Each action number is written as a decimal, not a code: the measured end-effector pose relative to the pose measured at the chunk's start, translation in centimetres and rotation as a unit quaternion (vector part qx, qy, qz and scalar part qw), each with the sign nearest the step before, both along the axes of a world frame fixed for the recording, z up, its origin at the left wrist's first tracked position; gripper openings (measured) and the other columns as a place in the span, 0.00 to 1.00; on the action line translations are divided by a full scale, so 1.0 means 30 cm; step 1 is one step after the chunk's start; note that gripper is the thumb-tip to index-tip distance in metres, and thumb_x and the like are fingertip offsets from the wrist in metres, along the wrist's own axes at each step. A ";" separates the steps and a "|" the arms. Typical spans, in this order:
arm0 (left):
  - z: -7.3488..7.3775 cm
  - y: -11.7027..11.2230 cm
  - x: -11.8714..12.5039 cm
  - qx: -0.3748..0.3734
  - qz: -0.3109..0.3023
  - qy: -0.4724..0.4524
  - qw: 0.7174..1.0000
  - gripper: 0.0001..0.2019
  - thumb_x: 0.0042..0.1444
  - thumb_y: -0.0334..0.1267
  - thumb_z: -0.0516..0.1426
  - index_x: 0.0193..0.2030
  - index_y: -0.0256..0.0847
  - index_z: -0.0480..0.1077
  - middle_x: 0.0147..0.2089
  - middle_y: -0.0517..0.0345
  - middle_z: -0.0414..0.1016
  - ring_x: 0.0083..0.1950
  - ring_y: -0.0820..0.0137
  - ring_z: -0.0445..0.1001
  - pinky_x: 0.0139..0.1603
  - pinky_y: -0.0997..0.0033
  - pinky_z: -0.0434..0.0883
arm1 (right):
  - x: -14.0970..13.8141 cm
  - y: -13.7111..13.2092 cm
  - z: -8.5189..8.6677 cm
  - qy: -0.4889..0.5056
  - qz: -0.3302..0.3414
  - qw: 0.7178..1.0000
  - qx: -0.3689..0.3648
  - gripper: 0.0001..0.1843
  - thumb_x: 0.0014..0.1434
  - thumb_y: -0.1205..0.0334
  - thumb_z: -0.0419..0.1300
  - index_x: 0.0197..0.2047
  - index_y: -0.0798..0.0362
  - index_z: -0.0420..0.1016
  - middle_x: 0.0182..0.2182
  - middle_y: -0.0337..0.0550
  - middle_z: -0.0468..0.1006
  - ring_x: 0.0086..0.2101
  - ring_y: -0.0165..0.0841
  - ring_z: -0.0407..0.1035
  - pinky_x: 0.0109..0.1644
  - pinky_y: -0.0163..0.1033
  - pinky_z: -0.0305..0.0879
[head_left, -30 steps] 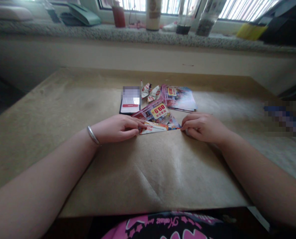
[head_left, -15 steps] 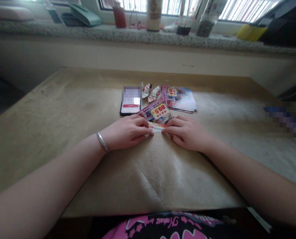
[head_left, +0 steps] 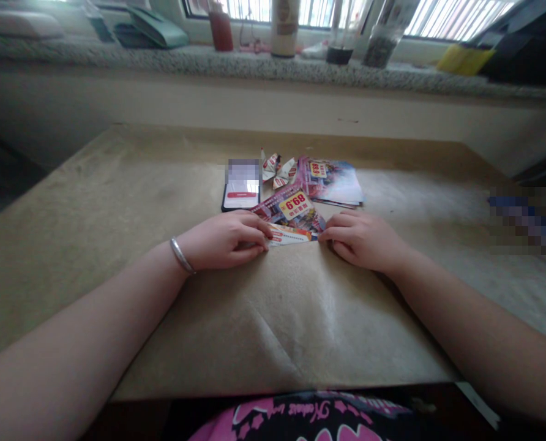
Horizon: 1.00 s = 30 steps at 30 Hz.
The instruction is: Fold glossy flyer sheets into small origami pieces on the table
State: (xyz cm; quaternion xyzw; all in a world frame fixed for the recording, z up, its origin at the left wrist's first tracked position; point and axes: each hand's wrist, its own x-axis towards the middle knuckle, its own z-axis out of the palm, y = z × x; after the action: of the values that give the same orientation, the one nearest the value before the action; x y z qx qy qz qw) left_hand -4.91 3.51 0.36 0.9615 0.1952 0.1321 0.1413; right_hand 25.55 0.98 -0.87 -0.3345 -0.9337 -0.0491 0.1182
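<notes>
A folded colourful flyer point(head_left: 291, 220) with a yellow "69.9" price tag lies on the brown paper-covered table point(head_left: 117, 202). My left hand point(head_left: 224, 240), a silver bangle on its wrist, presses curled fingers onto the flyer's left near edge. My right hand point(head_left: 362, 240) pinches the flyer's right near corner against the table, fingers together. The hands are a short gap apart along the folded edge.
A phone point(head_left: 241, 187) with a lit screen lies just beyond the flyer. Folded paper shapes point(head_left: 275, 169) and a stack of flyers point(head_left: 332, 180) lie behind it. Bottles and jars stand on the stone windowsill point(head_left: 254, 64). A pixelated item sits at right.
My right hand slid left along the folded edge to meet the left hand, then drew back right a little. My left hand shifted slightly right and back.
</notes>
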 end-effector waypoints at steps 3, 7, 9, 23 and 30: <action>0.004 -0.001 0.000 0.006 0.006 0.002 1.000 0.09 0.60 0.35 0.53 0.39 0.40 0.75 0.49 0.52 0.76 0.51 0.66 0.72 0.55 0.63 0.69 | 0.025 0.008 -0.004 0.018 -0.017 1.000 -0.018 0.12 0.56 0.69 0.52 0.32 0.51 0.76 0.32 0.43 0.77 0.33 0.33 0.69 0.37 0.38 0.61; -0.005 -0.008 0.016 0.025 0.025 0.002 0.999 0.10 0.61 0.34 0.51 0.42 0.40 0.74 0.49 0.51 0.75 0.51 0.67 0.72 0.54 0.65 0.70 | 0.025 0.015 -0.019 0.074 -0.064 0.995 -0.024 0.11 0.55 0.69 0.52 0.31 0.52 0.76 0.31 0.44 0.77 0.33 0.35 0.69 0.37 0.38 0.64; -0.016 -0.013 0.027 0.043 0.037 0.000 0.998 0.13 0.61 0.34 0.51 0.50 0.40 0.71 0.53 0.50 0.74 0.53 0.66 0.71 0.56 0.63 0.69 | 0.017 0.018 -0.026 0.108 -0.081 0.990 -0.024 0.10 0.55 0.69 0.53 0.33 0.52 0.76 0.33 0.46 0.77 0.34 0.36 0.70 0.39 0.40 0.65; -0.019 -0.043 0.069 0.037 -0.064 -0.002 0.997 0.16 0.65 0.29 0.47 0.50 0.45 0.73 0.52 0.57 0.77 0.56 0.71 0.72 0.58 0.68 0.70 | -0.020 0.018 -0.021 0.250 -0.094 0.963 -0.040 0.19 0.57 0.68 0.55 0.52 0.47 0.72 0.57 0.50 0.70 0.56 0.42 0.64 0.59 0.57 0.61; -0.023 -0.053 0.079 0.078 -0.052 -0.006 0.996 0.14 0.65 0.31 0.48 0.51 0.40 0.72 0.53 0.52 0.75 0.53 0.67 0.74 0.57 0.66 0.72 | -0.036 0.047 -0.059 0.220 -0.089 0.969 -0.075 0.29 0.57 0.65 0.56 0.63 0.51 0.60 0.63 0.55 0.61 0.62 0.44 0.55 0.63 0.57 0.55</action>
State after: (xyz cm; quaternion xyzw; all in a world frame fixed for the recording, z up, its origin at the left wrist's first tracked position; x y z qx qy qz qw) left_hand -2.54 1.92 -0.31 0.9777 0.1333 0.1448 0.0737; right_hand 24.46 2.37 -2.65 -0.4265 -0.8523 0.0851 0.2905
